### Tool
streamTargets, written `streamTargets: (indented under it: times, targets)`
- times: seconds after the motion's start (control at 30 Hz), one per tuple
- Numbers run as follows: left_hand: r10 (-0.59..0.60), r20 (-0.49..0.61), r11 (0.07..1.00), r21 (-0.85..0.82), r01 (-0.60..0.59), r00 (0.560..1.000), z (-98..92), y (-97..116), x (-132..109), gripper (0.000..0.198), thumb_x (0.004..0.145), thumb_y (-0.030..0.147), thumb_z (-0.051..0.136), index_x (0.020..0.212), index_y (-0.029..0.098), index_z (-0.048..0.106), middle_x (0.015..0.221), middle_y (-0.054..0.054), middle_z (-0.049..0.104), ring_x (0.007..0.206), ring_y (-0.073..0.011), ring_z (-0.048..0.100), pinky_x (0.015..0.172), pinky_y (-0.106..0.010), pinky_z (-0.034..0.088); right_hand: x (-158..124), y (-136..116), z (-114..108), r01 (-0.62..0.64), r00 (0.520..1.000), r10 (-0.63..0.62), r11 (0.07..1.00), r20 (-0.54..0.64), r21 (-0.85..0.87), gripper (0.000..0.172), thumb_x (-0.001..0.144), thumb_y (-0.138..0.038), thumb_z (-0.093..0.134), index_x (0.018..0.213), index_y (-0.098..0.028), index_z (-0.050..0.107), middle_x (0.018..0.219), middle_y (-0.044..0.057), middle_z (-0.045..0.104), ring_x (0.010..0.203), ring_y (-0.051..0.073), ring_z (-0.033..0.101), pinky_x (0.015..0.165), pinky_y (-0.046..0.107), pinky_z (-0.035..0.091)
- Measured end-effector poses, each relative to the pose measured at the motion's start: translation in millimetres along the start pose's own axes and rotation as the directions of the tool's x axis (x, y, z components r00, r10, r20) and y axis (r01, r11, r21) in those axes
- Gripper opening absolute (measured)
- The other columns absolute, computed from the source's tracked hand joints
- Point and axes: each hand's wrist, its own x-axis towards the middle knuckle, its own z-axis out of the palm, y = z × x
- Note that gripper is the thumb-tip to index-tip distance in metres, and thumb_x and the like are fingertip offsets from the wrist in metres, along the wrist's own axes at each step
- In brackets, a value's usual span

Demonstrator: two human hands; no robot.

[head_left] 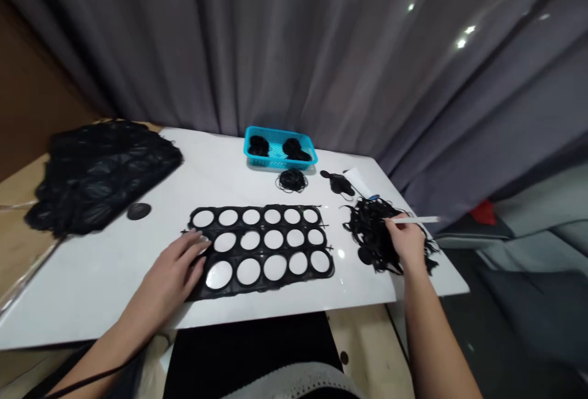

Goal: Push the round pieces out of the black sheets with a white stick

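Note:
A black sheet (261,250) with rows of round holes lies on the white table, the tabletop showing through the holes. My left hand (177,264) rests on the sheet's left end, fingers stretched out and holding nothing. Over to the right, my right hand (408,241) is closed around a slim white pen-like tool (420,220). Its tip is at a tangled heap of black scraps (374,227), and the hand is over the heap's right side. What kind of tool it is cannot be made out.
A blue basket (281,162) with black pieces stands at the back, a coil of thin black rings (292,181) before it. Black discs (340,184) lie right of the coil. Stacked black sheets (110,172) and a lone disc (138,211) are at left. A grey curtain (275,43) hangs behind.

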Motion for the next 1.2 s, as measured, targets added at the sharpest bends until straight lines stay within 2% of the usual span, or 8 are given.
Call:
streamTargets:
  times: [0.1, 0.27, 0.4, 0.47, 0.6, 0.73, 1.0, 1.2]
  targets:
    - [0.218, 0.118, 0.973, -0.098, -0.207, 0.969, 21.1, 36.9, 27.9, 0.036, 0.102, 0.039, 0.048, 0.132, 0.025, 0.064, 0.145, -0.009, 0.057, 0.134, -0.0299, 0.055, 0.111, -0.046, 0.049, 5.5, 12.3, -7.5, 0.025, 1.000, -0.023, 0.993, 0.017, -0.117, 0.029, 0.072, -0.053, 0.060, 0.067, -0.024, 0.058, 0.069, 0.011, 0.072, 0.066, 0.028, 0.062, 0.071, 0.041, 0.048]
    - [0.477, 0.256, 0.878, -0.179, -0.444, 0.841, 57.0, 98.3, 64.9, 0.042, 0.102, 0.035, 0.052, 0.142, 0.025, 0.056, 0.154, -0.011, 0.050, 0.141, -0.0296, 0.049, 0.115, -0.051, 0.043, 1.7, -4.9, -11.5, 0.155, 0.988, -0.154, 0.981, -0.018, 0.120, 0.027, 0.078, -0.049, 0.059, 0.075, -0.023, 0.057, 0.112, 0.016, 0.075, 0.092, 0.027, 0.069, 0.088, 0.042, 0.051]
    - [0.541, 0.294, 0.840, -0.238, -0.488, 0.788, 72.6, 117.2, 77.4, 0.044, 0.098, 0.037, 0.058, 0.139, 0.021, 0.056, 0.157, -0.015, 0.045, 0.145, -0.0307, 0.044, 0.118, -0.051, 0.040, -15.9, -35.4, -12.7, 0.269, 0.963, -0.267, 0.942, -0.036, 0.202, 0.022, 0.085, -0.041, 0.062, 0.074, -0.022, 0.058, 0.108, 0.011, 0.074, 0.100, 0.026, 0.067, 0.097, 0.042, 0.048]
    - [0.557, 0.322, 0.829, -0.270, -0.489, 0.766, 72.4, 117.7, 78.9, 0.043, 0.097, 0.038, 0.059, 0.137, 0.022, 0.057, 0.159, -0.013, 0.042, 0.146, -0.0308, 0.041, 0.118, -0.050, 0.039, -35.3, -48.7, -6.9, 0.227, 0.954, -0.278, 0.912, 0.108, 0.343, 0.019, 0.089, -0.038, 0.061, 0.078, -0.022, 0.059, 0.103, 0.008, 0.073, 0.094, 0.023, 0.068, 0.089, 0.039, 0.051]
    - [0.606, 0.388, 0.796, -0.307, -0.522, 0.695, 61.6, 111.7, 77.7, 0.058, 0.098, 0.046, 0.059, 0.153, 0.034, 0.043, 0.165, -0.007, 0.031, 0.151, -0.0322, 0.032, 0.119, -0.053, 0.036, -83.9, -54.5, 13.1, 0.139, 0.718, -0.405, 0.880, 0.566, 0.454, 0.012, 0.098, -0.032, 0.055, 0.091, -0.024, 0.061, 0.099, 0.005, 0.072, 0.090, 0.021, 0.068, 0.080, 0.035, 0.053]
    - [0.599, 0.417, 0.801, -0.310, -0.513, 0.683, 52.8, 108.5, 73.6, 0.067, 0.098, 0.047, 0.060, 0.158, 0.038, 0.031, 0.165, -0.003, 0.031, 0.151, -0.0310, 0.032, 0.120, -0.052, 0.034, -106.7, -37.7, 26.0, 0.390, 0.598, -0.556, 0.831, 0.577, 0.396, 0.006, 0.100, -0.026, 0.051, 0.098, -0.024, 0.057, 0.102, 0.007, 0.070, 0.094, 0.024, 0.063, 0.085, 0.040, 0.049]
    - [0.584, 0.379, 0.812, -0.293, -0.505, 0.718, 48.2, 104.5, 59.5, 0.056, 0.099, 0.037, 0.061, 0.153, 0.033, 0.044, 0.164, -0.002, 0.034, 0.148, -0.0297, 0.037, 0.120, -0.048, 0.037, -97.9, -32.3, 20.6, 0.082, 0.762, -0.399, 0.841, 0.510, 0.535, 0.013, 0.098, -0.030, 0.057, 0.086, -0.024, 0.055, 0.097, 0.005, 0.069, 0.086, 0.019, 0.065, 0.076, 0.032, 0.051]
    - [0.550, 0.391, 0.834, -0.285, -0.472, 0.738, 44.1, 105.2, 45.5, 0.053, 0.101, 0.030, 0.057, 0.152, 0.034, 0.044, 0.163, -0.001, 0.037, 0.146, -0.0258, 0.042, 0.121, -0.047, 0.036, -109.7, -42.1, 26.7, -0.017, 0.738, -0.366, 0.830, 0.567, 0.557, 0.016, 0.092, -0.029, 0.066, 0.078, -0.022, 0.066, 0.096, 0.006, 0.069, 0.092, 0.021, 0.067, 0.079, 0.033, 0.052]
